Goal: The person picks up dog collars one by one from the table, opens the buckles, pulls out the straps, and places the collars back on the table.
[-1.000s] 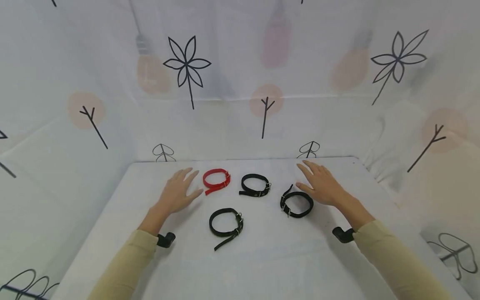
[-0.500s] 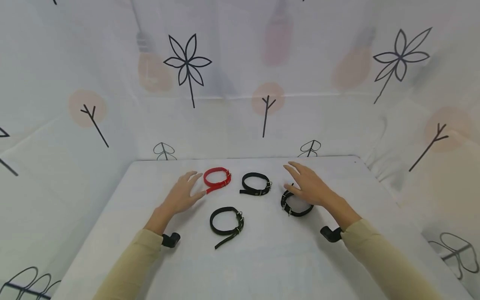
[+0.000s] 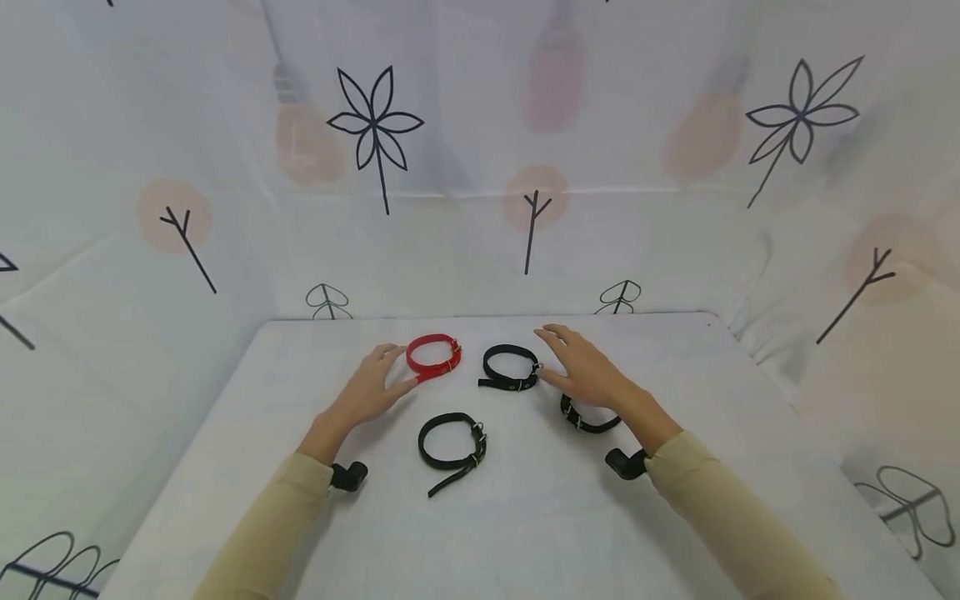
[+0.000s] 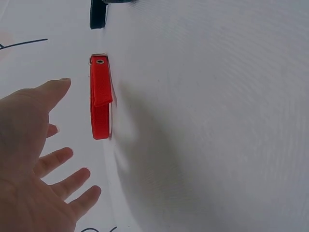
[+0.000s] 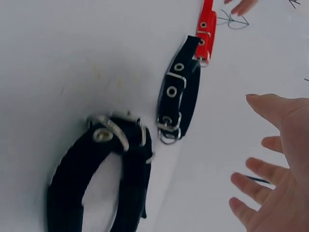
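My left hand (image 3: 366, 390) hovers just left of a red buckled collar (image 3: 432, 357), fingers spread and nothing held. In the left wrist view that collar stands on its edge past the fingertips. My right hand (image 3: 587, 367), fingers loosely extended, is over the table between two black collars. One black collar (image 3: 510, 368) lies by its thumb tip. The other black collar (image 3: 592, 417) is partly hidden beneath the hand, and its metal buckle shows close in the right wrist view. A third black collar (image 3: 450, 442) lies nearer, its strap end sticking out.
The white table (image 3: 480, 542) carries all the collars. Its back edge meets a white printed cloth (image 3: 450, 258) that also rises on both sides. Black wrist cameras (image 3: 627, 464) sit below the sleeves.
My right hand has moved left, from beside the rightmost black collar to over it and up to the middle one. My left hand has edged right towards the red collar.
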Tool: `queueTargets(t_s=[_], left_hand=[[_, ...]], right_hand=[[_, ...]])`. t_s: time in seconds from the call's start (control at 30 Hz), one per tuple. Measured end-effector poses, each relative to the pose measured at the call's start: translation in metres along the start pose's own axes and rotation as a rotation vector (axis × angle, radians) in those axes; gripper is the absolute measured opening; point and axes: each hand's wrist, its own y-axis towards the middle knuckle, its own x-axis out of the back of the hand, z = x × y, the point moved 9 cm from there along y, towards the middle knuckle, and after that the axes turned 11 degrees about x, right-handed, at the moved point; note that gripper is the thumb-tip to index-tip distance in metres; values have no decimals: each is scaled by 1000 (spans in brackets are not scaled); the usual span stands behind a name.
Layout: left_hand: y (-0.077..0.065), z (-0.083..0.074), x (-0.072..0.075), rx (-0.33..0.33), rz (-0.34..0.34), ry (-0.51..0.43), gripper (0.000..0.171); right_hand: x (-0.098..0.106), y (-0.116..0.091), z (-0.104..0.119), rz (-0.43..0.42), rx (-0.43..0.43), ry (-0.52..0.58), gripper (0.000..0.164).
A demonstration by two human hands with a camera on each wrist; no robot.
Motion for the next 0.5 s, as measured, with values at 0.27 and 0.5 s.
queueTargets(t_s=[0.27,0.5], left_hand=[[5,0,-1,17,8,-21,69],[11,2,-2,32,5,-64,65]], right_hand=[[-12,16,8,-9,-14,76,72],[-25,36,16,23,-13,115,70]])
